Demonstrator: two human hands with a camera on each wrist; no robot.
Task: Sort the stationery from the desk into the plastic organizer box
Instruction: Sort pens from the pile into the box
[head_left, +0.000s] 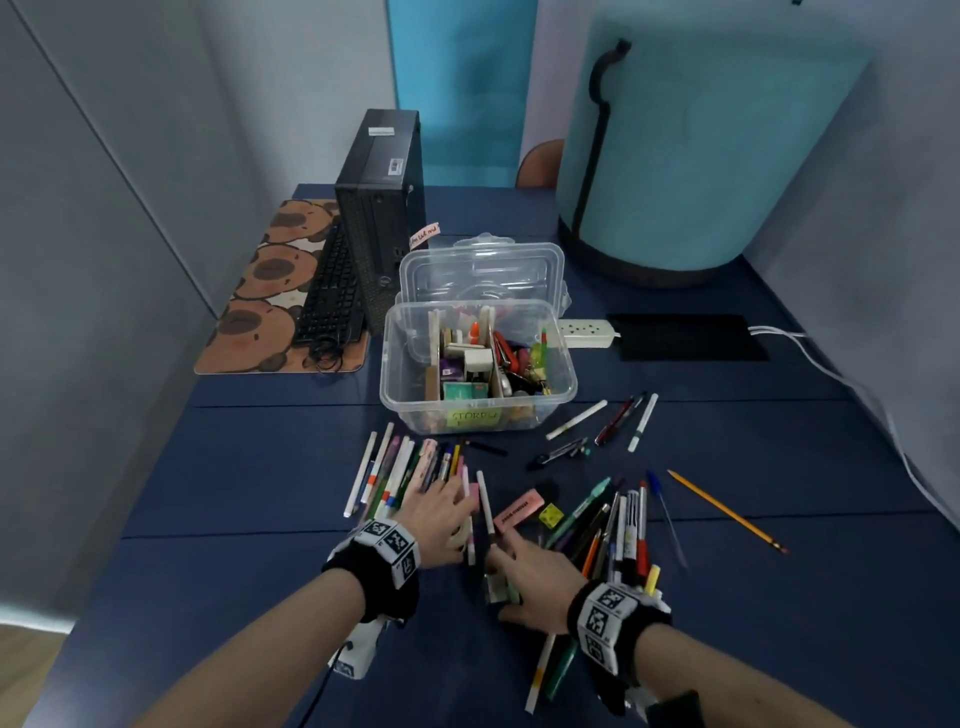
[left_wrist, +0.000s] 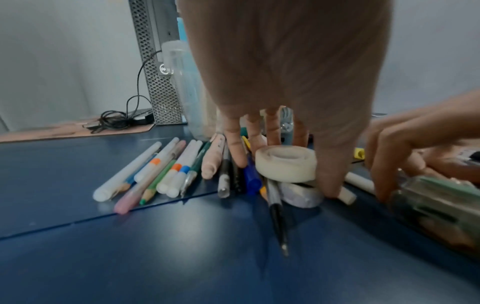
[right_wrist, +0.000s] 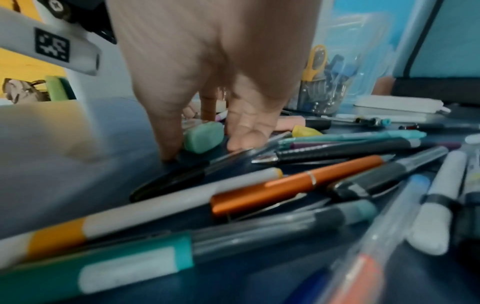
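We are counting 1 plastic organizer box (head_left: 395, 374) near the middle of the desk (head_left: 260, 467), with 1 clear lid (head_left: 483, 270) behind it. Toward the far left corner we are seeing 1 computer tower (head_left: 379, 208), 1 keyboard (head_left: 332, 291) and 1 patterned mat (head_left: 249, 322). Toward the right edge we are seeing 1 power strip (head_left: 587, 332), 1 black pad (head_left: 685, 338) and 1 yellow pencil (head_left: 727, 512). Near the front edge we are tallying 2 tape rolls (left_wrist: 285, 162), 1 stacked on the other. There we are also finding 1 pink eraser (head_left: 519, 509), 1 green eraser (right_wrist: 203, 136), 1 yellow sharpener (head_left: 550, 515) and 2 pen heaps (head_left: 405, 467), too tangled for counting singly. Just right of the box we are counting 2 white pens (head_left: 576, 420).
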